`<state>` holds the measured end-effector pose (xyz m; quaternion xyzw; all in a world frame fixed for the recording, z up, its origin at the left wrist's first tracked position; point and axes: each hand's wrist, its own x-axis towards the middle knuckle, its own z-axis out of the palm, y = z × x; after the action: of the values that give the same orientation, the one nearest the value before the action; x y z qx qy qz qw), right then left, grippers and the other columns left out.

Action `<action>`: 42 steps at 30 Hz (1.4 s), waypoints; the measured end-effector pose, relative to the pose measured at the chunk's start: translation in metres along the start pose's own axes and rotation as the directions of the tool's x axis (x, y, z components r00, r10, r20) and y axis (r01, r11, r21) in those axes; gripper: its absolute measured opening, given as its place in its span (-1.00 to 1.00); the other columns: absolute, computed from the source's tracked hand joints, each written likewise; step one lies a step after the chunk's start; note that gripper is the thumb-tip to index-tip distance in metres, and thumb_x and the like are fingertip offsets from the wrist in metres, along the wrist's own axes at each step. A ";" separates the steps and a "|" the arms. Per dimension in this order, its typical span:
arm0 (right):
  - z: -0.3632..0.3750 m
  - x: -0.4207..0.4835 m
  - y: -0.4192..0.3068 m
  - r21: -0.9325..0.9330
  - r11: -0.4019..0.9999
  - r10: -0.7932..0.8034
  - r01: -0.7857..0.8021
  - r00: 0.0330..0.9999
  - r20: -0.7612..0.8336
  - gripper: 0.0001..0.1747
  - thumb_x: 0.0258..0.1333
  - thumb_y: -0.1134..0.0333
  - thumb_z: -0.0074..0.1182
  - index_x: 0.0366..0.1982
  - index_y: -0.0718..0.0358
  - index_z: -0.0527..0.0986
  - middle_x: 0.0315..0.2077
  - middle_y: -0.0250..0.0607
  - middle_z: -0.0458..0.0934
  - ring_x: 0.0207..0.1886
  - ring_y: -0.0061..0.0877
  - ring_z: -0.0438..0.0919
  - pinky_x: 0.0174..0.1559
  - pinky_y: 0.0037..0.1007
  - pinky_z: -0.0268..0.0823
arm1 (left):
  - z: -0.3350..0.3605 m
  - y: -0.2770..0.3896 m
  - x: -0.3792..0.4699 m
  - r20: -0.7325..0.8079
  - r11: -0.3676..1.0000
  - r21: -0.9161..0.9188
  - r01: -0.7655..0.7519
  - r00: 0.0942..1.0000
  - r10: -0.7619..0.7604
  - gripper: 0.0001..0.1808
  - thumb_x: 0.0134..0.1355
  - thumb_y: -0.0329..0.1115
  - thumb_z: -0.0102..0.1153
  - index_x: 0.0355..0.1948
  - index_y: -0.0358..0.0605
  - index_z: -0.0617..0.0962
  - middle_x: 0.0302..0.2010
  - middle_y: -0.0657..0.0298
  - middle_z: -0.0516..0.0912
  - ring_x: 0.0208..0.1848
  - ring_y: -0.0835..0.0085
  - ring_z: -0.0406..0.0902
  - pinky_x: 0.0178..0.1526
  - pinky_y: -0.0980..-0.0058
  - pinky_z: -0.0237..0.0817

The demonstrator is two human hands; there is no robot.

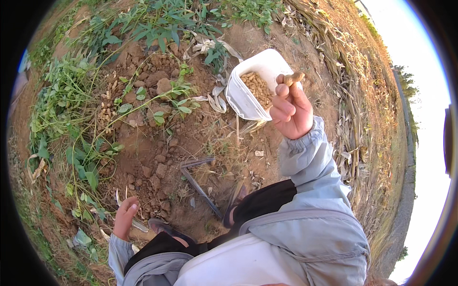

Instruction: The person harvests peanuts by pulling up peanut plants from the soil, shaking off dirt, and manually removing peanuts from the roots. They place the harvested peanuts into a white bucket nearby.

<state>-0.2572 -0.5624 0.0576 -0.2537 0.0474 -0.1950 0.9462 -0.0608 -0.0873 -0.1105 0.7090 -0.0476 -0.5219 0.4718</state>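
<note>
My right hand (292, 113) is raised at the right, in front of a white plastic bucket (273, 60). Between its thumb and fingertips it pinches an unshelled peanut (295, 77). Many loose peanuts (254, 87) in their shells lie inside the bucket, which stands on the soil. My left hand (125, 217) hangs low on the left, near my knee, with its fingers partly bent; no object shows in it. Uprooted peanut plants (68, 85) lie on the left, with a cluster of pods (107, 109) beside them.
An L-shaped metal tool (200, 187) lies on the ground between my feet. Clods of dug soil (161, 164) spread before me. Leafy green vines (168, 21) grow at the far side. Dry maize stalks (347, 107) form a strip along the right.
</note>
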 end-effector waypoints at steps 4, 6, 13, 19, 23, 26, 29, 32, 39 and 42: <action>-0.086 -0.020 0.043 -0.284 0.914 0.112 -0.290 0.853 -0.510 -0.43 0.32 0.03 -0.24 0.12 0.35 0.19 -0.10 -0.16 0.50 -0.33 -0.58 0.47 -0.35 -0.55 0.35 | -0.011 -0.045 0.021 0.078 0.987 0.143 -0.068 0.995 0.058 -0.58 0.23 -0.27 0.01 0.08 -0.24 0.42 -0.07 0.22 0.55 -0.08 0.48 0.49 -0.07 0.53 0.30; -0.103 -0.046 0.112 -0.417 0.526 0.369 -0.742 0.640 -0.674 -0.50 0.33 0.08 -0.26 0.09 0.33 0.20 -0.12 -0.06 0.50 -0.32 -0.54 0.50 -0.35 -0.47 0.39 | -0.004 -0.047 0.020 0.075 0.952 0.287 -0.109 0.993 0.091 -0.57 0.22 -0.26 0.03 0.05 -0.29 0.43 -0.09 0.18 0.56 -0.08 0.42 0.50 -0.03 0.47 0.33; -0.180 -0.158 0.276 -0.660 -0.268 0.464 -0.701 0.507 -0.726 -0.43 0.07 0.07 0.15 -0.10 0.43 0.38 -0.20 0.04 0.55 -0.11 -0.30 0.54 -0.06 -0.33 0.36 | 0.029 -0.078 0.029 0.021 0.677 0.676 -0.293 0.925 0.379 -0.61 0.08 -0.31 0.11 -0.04 -0.17 0.49 -0.05 0.07 0.49 0.07 0.10 0.36 0.12 0.24 0.18; -0.149 -0.154 0.321 -0.609 -0.513 0.326 -0.604 0.520 -0.790 -0.42 0.01 0.11 0.19 -0.07 0.42 0.37 -0.27 0.12 0.56 -0.10 -0.09 0.52 -0.04 -0.26 0.30 | 0.017 -0.081 0.070 -0.082 0.446 0.851 -0.276 0.769 0.633 -0.35 0.03 -0.30 0.15 0.20 -0.05 0.33 0.27 0.08 0.21 0.30 0.11 0.14 0.24 0.10 0.03; -0.142 -0.168 0.321 -0.424 0.215 0.266 -0.880 0.470 -0.841 -0.73 0.04 0.29 0.09 -0.31 0.29 0.31 -0.62 -0.18 0.43 -0.66 -0.40 0.43 -0.60 -0.35 0.32 | 0.003 -0.098 0.070 -0.101 0.531 0.825 -0.196 0.872 0.478 -0.28 0.00 -0.26 0.17 0.25 0.01 0.29 0.32 0.03 0.11 0.34 0.06 0.08 0.24 0.10 0.02; -0.062 -0.132 0.301 -0.438 0.345 0.316 -0.830 0.542 -0.778 -0.82 0.11 0.32 -0.03 -0.37 0.24 0.27 -0.76 -0.37 0.19 -0.79 -0.60 0.21 -0.75 -0.50 0.13 | 0.024 -0.125 0.030 -0.005 0.508 0.818 -0.270 0.880 0.475 -0.28 -0.04 -0.26 0.19 0.22 0.03 0.33 0.32 -0.01 0.10 0.33 0.01 0.08 0.23 0.10 0.03; -0.012 -0.083 0.293 -0.525 0.597 0.350 -0.607 0.786 -0.510 -0.77 0.21 0.21 -0.08 -0.34 0.24 0.29 -0.75 -0.39 0.17 -0.76 -0.62 0.20 -0.71 -0.51 0.15 | 0.052 -0.147 0.001 -0.054 0.617 0.731 -0.293 0.876 0.479 -0.33 -0.06 -0.36 0.20 0.17 0.03 0.37 0.31 0.01 0.13 0.31 0.05 0.11 0.21 0.13 0.07; -0.004 -0.012 0.323 -0.725 0.559 0.120 -0.401 0.905 -0.408 -0.67 0.27 0.06 -0.15 -0.36 0.21 0.28 -0.70 -0.39 0.20 -0.71 -0.61 0.22 -0.64 -0.51 0.17 | 0.053 -0.164 -0.009 0.030 0.623 0.696 -0.359 0.880 0.474 -0.33 -0.10 -0.41 0.22 0.14 0.00 0.39 0.27 0.06 0.19 0.29 0.10 0.16 0.19 0.17 0.10; -0.021 -0.070 0.414 -0.010 0.433 0.699 -0.901 0.343 -0.628 -0.57 0.28 -0.09 -0.23 -0.48 0.11 0.22 -0.75 -0.43 0.12 -0.75 -0.65 0.10 -0.68 -0.55 -0.01 | 0.057 -0.185 -0.004 0.395 0.587 0.325 -0.742 0.670 0.628 -0.48 -0.10 -0.44 0.16 -0.01 -0.13 0.46 0.04 0.08 0.46 0.09 0.16 0.40 0.05 0.26 0.26; 0.018 -0.099 0.393 -0.139 0.131 0.848 -0.982 0.184 -0.497 -0.56 0.26 -0.08 -0.19 -0.45 0.16 0.27 -0.77 -0.46 0.11 -0.79 -0.67 0.07 -0.71 -0.52 -0.02 | 0.069 -0.199 -0.002 0.444 0.735 0.228 -0.639 0.740 0.505 -0.60 -0.03 -0.38 0.12 -0.09 -0.16 0.49 -0.12 0.06 0.54 -0.05 0.13 0.46 -0.02 0.28 0.29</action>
<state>-0.2096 -0.2025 -0.1237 -0.3375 0.3782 0.4160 0.7549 -0.2004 -0.0194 -0.2522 0.6272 -0.4472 -0.4477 0.4541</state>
